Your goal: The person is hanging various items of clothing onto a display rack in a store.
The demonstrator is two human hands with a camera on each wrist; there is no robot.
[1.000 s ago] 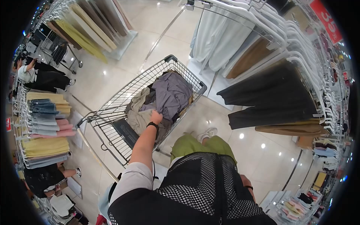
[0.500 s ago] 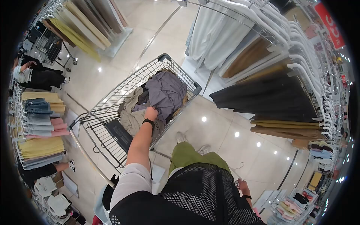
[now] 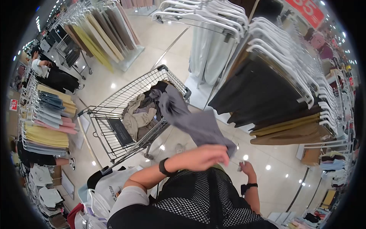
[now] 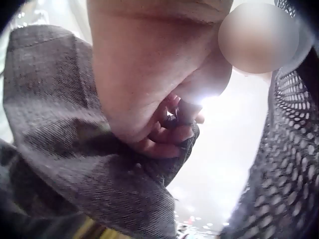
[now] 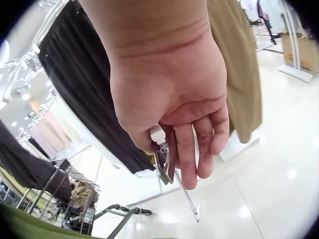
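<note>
My left hand (image 3: pixel 201 157) grips one end of a pair of grey trousers (image 3: pixel 204 128) in front of my body. The trousers stretch from the pile in the shopping cart (image 3: pixel 116 95) up to my fingers. In the left wrist view, curled fingers pinch the edge of the dark woven cloth (image 4: pixel 60 109). My right hand (image 3: pixel 248 170) hangs low at my right side. Between thumb and forefinger it pinches the metal clip of a clip hanger (image 5: pixel 167 162); a thin rod runs down to a second clip. The other right fingers point downward.
Beige and brown clothes (image 3: pixel 143 114) lie crumpled in the cart. Dark trousers (image 3: pixel 263 87) hang on white hangers at right, close to the cart. Another clothes rack (image 3: pixel 101 32) stands at far left. A person (image 3: pixel 57 76) stands at left beside hanging skirts and shorts.
My left hand has moved from the pile in the cart back toward my body, drawing the grey trousers out with it. The right hand has come up and forward, still holding the hanger.
</note>
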